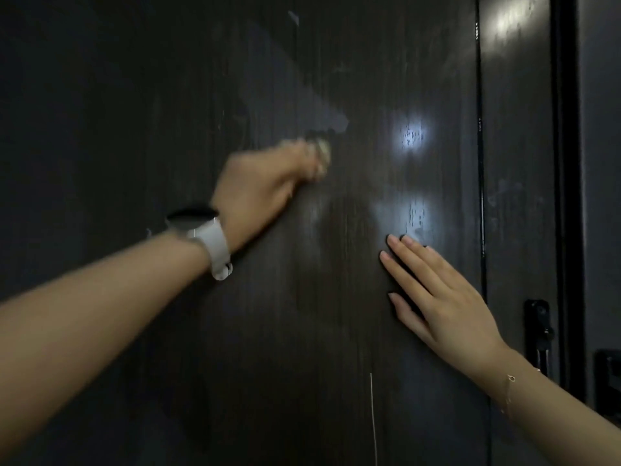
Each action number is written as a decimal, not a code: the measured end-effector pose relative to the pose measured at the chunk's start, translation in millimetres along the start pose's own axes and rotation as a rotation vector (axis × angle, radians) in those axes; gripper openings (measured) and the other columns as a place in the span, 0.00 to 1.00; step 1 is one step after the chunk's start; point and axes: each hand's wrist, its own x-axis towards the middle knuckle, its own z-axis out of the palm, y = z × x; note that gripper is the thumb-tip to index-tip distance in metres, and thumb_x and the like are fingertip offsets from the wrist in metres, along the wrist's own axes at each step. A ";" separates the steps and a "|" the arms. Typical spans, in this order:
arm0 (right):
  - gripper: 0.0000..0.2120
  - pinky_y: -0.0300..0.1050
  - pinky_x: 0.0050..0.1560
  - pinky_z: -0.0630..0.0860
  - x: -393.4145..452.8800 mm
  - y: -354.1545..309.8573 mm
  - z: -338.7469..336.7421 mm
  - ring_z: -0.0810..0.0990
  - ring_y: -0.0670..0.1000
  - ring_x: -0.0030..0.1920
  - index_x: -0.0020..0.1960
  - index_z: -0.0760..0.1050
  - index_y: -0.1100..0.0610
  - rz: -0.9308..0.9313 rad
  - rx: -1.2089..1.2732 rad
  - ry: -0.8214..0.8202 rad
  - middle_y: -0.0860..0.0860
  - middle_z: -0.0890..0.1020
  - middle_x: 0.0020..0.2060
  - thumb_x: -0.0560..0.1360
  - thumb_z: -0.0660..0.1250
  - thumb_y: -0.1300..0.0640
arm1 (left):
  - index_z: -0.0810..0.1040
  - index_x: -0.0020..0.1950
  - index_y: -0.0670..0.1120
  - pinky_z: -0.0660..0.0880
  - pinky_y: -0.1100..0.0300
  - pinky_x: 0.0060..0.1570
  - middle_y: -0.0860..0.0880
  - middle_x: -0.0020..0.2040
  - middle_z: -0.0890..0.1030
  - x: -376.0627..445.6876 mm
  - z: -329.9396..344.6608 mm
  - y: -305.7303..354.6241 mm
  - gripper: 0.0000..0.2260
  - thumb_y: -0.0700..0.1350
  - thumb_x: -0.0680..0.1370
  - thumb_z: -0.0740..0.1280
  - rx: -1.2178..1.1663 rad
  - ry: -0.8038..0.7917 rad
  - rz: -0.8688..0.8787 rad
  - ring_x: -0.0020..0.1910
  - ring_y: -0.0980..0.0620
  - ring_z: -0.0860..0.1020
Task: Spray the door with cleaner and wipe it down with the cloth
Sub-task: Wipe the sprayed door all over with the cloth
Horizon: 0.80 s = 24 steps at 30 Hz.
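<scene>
So the dark door (235,331) fills the whole view, left hand (258,190) up near its middle with the grip bunched around a small blurry pale cloth (321,153), right hand (440,297) lower toward the black handle (539,327), fingers spread flat on the wood.

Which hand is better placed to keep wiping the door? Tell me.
Left. The left hand is closed on what looks like a bunched cloth at the door, blurred. The right hand lies flat and empty on the panel.
</scene>
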 end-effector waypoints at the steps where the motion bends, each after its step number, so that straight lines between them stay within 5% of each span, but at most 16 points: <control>1: 0.24 0.52 0.76 0.60 0.0 -0.4 0.3 0.60 0.53 0.77 0.75 0.65 0.60 0.002 -0.001 0.003 0.55 0.64 0.76 0.82 0.58 0.51 | 0.84 0.56 0.46 0.77 0.53 0.60 0.48 0.57 0.83 22.1 -2.7 -14.9 0.09 0.40 0.78 0.69 0.013 0.053 -0.101 0.59 0.51 0.80; 5: 0.24 0.51 0.76 0.60 1.6 -0.8 -0.9 0.61 0.53 0.77 0.75 0.66 0.59 0.008 0.012 0.012 0.54 0.65 0.76 0.82 0.59 0.51 | 0.83 0.59 0.45 0.75 0.54 0.63 0.46 0.59 0.83 22.8 8.2 -15.2 0.11 0.39 0.77 0.68 0.036 0.134 -0.246 0.61 0.50 0.80; 11: 0.24 0.52 0.76 0.61 1.9 -1.7 -2.8 0.62 0.53 0.76 0.74 0.67 0.59 0.001 0.006 0.002 0.55 0.65 0.76 0.81 0.59 0.51 | 0.81 0.62 0.43 0.70 0.57 0.68 0.45 0.63 0.79 -40.6 -4.6 7.5 0.12 0.38 0.80 0.66 0.043 -0.039 0.089 0.65 0.51 0.76; 17: 0.18 0.51 0.67 0.70 31.3 -3.2 -17.9 0.76 0.56 0.66 0.62 0.79 0.60 -0.007 0.055 0.078 0.55 0.76 0.67 0.80 0.61 0.51 | 0.84 0.58 0.45 0.75 0.58 0.59 0.46 0.56 0.84 44.6 -10.9 -53.3 0.11 0.39 0.76 0.69 0.087 0.225 -0.310 0.58 0.51 0.81; 20: 0.19 0.51 0.70 0.68 81.0 12.5 -30.3 0.71 0.55 0.70 0.67 0.77 0.59 -0.027 0.038 0.131 0.55 0.73 0.71 0.80 0.60 0.52 | 0.84 0.57 0.47 0.76 0.59 0.57 0.46 0.56 0.84 68.6 -7.2 -60.4 0.11 0.40 0.76 0.68 0.086 0.297 -0.400 0.58 0.51 0.81; 24: 0.22 0.50 0.73 0.65 134.8 36.1 -31.0 0.68 0.54 0.73 0.71 0.73 0.60 0.061 -0.001 0.201 0.54 0.70 0.73 0.81 0.57 0.51 | 0.84 0.57 0.44 0.73 0.60 0.63 0.47 0.57 0.83 33.6 9.7 -22.7 0.13 0.35 0.75 0.69 0.057 0.225 -0.177 0.58 0.51 0.81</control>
